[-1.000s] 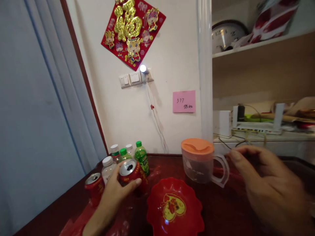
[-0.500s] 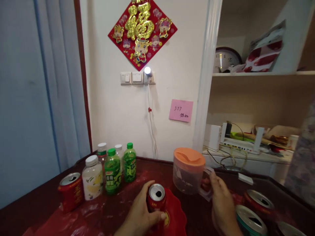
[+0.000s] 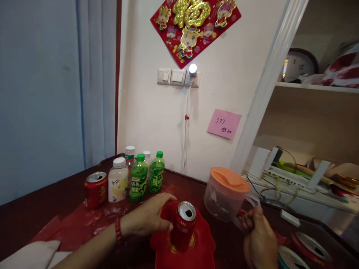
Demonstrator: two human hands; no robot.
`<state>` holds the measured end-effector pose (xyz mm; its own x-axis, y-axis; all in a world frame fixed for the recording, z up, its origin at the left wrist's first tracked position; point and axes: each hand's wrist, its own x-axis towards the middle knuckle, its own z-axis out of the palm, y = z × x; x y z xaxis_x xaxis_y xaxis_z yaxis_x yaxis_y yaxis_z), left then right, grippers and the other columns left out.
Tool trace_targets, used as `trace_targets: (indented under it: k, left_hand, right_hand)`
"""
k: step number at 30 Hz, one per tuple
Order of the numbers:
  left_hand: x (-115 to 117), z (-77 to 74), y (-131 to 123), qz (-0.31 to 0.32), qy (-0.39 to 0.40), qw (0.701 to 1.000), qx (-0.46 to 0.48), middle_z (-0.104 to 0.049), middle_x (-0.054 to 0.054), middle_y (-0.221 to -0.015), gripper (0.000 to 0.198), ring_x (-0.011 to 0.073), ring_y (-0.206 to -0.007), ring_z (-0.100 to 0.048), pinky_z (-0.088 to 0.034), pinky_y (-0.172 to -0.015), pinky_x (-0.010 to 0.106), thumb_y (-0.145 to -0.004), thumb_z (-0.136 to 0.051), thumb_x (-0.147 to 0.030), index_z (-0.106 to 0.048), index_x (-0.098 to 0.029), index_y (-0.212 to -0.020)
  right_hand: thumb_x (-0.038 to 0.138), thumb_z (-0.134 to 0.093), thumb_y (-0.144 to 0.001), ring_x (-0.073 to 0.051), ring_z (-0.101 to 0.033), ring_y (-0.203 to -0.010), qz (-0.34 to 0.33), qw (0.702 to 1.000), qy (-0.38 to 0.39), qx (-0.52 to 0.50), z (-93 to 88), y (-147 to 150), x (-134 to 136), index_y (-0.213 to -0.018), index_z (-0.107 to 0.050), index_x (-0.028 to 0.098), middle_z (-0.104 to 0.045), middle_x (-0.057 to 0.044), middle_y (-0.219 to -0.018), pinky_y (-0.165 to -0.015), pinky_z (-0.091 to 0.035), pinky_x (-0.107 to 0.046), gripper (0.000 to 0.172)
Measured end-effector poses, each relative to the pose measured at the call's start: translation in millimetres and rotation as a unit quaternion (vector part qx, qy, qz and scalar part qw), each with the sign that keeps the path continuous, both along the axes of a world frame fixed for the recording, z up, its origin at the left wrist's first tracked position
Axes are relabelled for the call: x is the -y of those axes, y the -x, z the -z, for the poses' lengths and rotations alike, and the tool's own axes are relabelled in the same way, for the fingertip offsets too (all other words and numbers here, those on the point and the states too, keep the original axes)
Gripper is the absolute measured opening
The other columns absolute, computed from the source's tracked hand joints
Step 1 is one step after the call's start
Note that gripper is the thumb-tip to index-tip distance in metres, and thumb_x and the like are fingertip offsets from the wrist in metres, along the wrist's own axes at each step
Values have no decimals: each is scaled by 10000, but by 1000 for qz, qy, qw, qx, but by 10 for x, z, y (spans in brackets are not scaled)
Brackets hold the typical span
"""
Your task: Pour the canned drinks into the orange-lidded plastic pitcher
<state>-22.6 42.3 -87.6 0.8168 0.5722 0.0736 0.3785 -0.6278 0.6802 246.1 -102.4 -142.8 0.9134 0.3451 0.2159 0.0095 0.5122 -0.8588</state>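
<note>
An opened red drink can (image 3: pixel 183 228) stands upright on a red scalloped plate (image 3: pixel 203 248) with a gold design. My left hand (image 3: pixel 148 216), a red bead bracelet on its wrist, is just left of the can; its thumb and fingers are spread and it holds nothing. My right hand (image 3: pixel 259 235) has its fingers curled round the handle of a clear plastic pitcher (image 3: pixel 221 201) with an orange lid (image 3: pixel 230 181). The pitcher stands on the dark table, right of and behind the plate.
Green drink bottles (image 3: pixel 138 179), a white-capped bottle (image 3: pixel 118 183) and another red can (image 3: pixel 96 190) stand at the left on red plastic film. More opened cans (image 3: pixel 312 248) are at the lower right. A router (image 3: pixel 294 179) with cables sits on the shelf beyond.
My left hand has let go of the can and moved left, leaving it on the plate. My right hand stays at the pitcher's handle. The camera view has shifted and tilted.
</note>
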Motion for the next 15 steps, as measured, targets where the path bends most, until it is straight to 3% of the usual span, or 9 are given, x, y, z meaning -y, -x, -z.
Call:
trace_targets:
  k: [3, 7, 11, 15]
  left_hand:
    - [-105, 44, 53, -52, -54, 997, -23, -648, 109, -1261, 459, 299, -1172, -594, -465, -1008, 397, -785, -649, -296, -597, -182, -1226]
    - [-135, 262, 18, -89, -77, 991, -68, -716, 127, -1053, 278, 341, -1032, -656, -489, -897, 442, -808, -623, -274, -661, -169, -1063]
    - [-119, 386, -18, -102, -76, 987, -93, -728, 124, -1074, 307, 327, -1049, -665, -492, -881, 405, -775, -627, -181, -665, -187, -1079]
    - [-152, 377, 13, -115, -77, 985, -99, -725, 97, -1066, 372, 285, -1030, -673, -499, -857, 353, -774, -596, -127, -649, -203, -1134]
  right_hand:
    - [799, -814, -640, -94, -379, -580, -2, 1000, 1, -7, -2, 3, 7, -694, -495, 186, -386, 73, -612, -552, -425, -160, 693]
    - [816, -846, -543, -91, -394, -579, 8, 1000, 6, -21, 11, -6, 10, -680, -501, 185, -399, 72, -602, -559, -452, -148, 732]
    - [824, -848, -512, -88, -381, -547, 10, 1000, 8, -24, 13, -17, -5, -667, -501, 188, -397, 73, -577, -526, -457, -145, 741]
    - [811, -861, -502, -92, -408, -547, 1, 1000, 9, -21, 4, -16, -6, -660, -489, 189, -403, 68, -555, -502, -443, -133, 742]
